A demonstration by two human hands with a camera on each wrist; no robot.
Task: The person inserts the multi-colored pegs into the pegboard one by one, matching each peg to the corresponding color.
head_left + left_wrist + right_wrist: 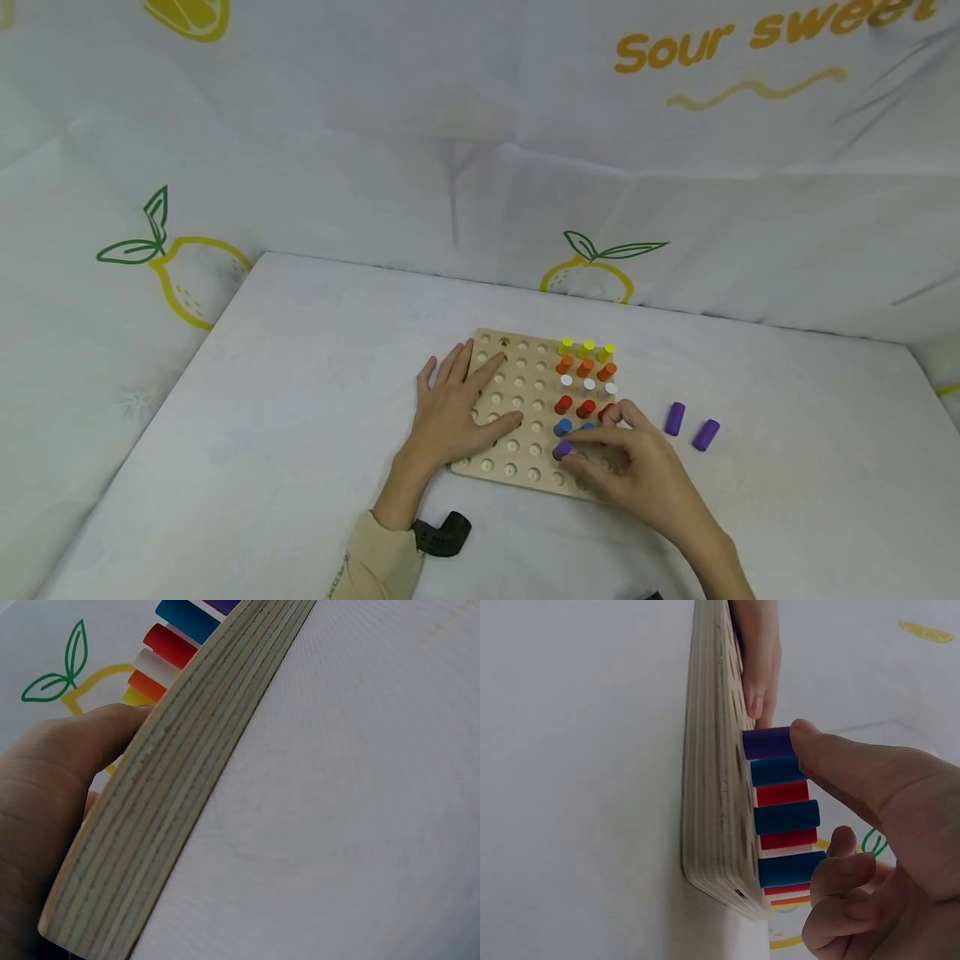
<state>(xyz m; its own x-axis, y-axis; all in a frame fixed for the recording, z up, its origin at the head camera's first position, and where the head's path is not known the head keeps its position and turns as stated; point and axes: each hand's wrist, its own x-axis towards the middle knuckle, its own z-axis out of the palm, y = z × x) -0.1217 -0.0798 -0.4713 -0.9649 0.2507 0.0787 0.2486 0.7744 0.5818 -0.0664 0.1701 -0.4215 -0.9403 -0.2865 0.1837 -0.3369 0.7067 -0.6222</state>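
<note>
A wooden pegboard (525, 387) with rows of round holes lies on the table. My left hand (446, 417) rests on its left part with the fingers spread. At the board's near side, my right hand (652, 467) pinches a purple peg (562, 450) between thumb and index finger. That peg stands upright in a hole, its base against the board in the right wrist view. Beside it are blue pegs (787, 817), partly hidden by my right hand in the head view. Beyond stand red pegs (586, 409), white pegs (588, 386), orange pegs (584, 367) and yellow pegs (586, 349).
Two loose purple pegs, a nearer-in one (675, 418) and an outer one (706, 435), lie right of the board. White cloth covers the table (262, 433). Behind it hangs a lemon-print sheet (375, 167). A black strap (442, 535) circles my left wrist.
</note>
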